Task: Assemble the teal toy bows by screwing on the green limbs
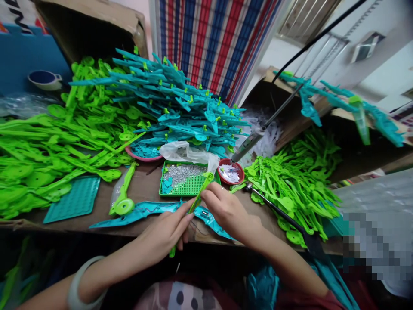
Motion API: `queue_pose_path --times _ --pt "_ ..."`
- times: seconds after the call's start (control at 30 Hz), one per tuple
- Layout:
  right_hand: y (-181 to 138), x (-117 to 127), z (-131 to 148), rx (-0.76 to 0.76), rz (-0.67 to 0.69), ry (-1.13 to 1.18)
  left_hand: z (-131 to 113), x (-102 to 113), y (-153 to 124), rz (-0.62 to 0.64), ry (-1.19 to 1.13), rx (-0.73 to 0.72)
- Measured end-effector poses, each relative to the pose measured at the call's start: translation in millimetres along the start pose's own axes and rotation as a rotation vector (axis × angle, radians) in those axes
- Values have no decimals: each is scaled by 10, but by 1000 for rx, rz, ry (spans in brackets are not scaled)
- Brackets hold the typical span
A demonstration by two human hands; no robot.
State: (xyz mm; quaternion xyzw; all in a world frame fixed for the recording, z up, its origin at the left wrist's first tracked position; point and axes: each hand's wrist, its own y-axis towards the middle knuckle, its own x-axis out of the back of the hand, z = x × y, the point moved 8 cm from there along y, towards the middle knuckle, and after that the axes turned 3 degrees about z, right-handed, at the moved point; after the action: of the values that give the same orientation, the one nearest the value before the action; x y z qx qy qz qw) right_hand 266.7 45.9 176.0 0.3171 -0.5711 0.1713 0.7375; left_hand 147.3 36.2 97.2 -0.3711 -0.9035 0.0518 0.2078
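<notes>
The person's left hand (166,232) has its thumb and fingers closed around a long green piece (200,193), gripping it around the lower middle. The piece slants through this grip: its upper part rises away from the person, up to the near edge of the green tray (187,189), and its lower end sticks out below the fingers, just past the front edge of the desk (146,187). The right hand (227,211) is beside the upper part, its fingers curled and bunched, with the tips against or just beside the piece; they hide whatever may be between them, so I cannot tell how far that grip is open or whether it has hold of anything. Below both hands, lying across the desk, is a curved blue part (142,209) with thin wire and a small silvery component on its right half. To the left of it, a green part with a round end (124,206) lies close to its edge. Beyond the hands, the tray carries small metallic pieces and a few blue bits, with a red basket (221,177) of white pieces just to its right. A black tool (279,206) slants over the green pile (297,181) at the right.
</notes>
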Motion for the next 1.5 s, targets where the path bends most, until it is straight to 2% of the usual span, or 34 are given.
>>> queue_pose_path --times 0.13,0.23,0.3,0.4,0.53,0.6,0.73,0.8,0.87,0.93,1.07,1.13,1.27,1.4,1.5 --pt "-14 70 -107 -88 -23 344 22 45 58 -41 44 3" --pt "-19 65 -174 -140 -14 555 -4 71 71 -72 46 -50" --pt "-31 48 -210 -172 -60 567 -13 49 77 -59 64 -69" --pt "-61 -16 -241 -236 -139 491 29 5 92 -39 119 -23" --pt "-69 -97 -187 -248 -169 385 30 30 128 -80 219 -16" --pt "-73 -107 -204 -275 -209 426 24 58 161 -93 281 -19" --pt "-103 -278 -376 -447 -219 810 7 120 223 -148 432 -30" --pt "-133 -425 -439 -537 -189 1024 22 121 248 -161 540 7" --pt "-165 -520 -465 -577 -183 1123 44 105 270 -151 669 77" --pt "-191 -514 -472 -550 -224 1031 43 87 286 -139 778 137" --pt "-197 -348 -345 -340 -329 508 1 43 292 -136 852 187" --pt "-191 -338 -275 -259 -336 356 1 -14 285 -122 850 174" --pt "-193 -404 -249 -225 -317 385 24 -126 275 -149 864 110" --pt "-261 -409 -321 -322 -383 520 72 -179 298 -169 932 100" --pt "-297 -465 -361 -373 -342 623 97 -204 319 -171 935 79"
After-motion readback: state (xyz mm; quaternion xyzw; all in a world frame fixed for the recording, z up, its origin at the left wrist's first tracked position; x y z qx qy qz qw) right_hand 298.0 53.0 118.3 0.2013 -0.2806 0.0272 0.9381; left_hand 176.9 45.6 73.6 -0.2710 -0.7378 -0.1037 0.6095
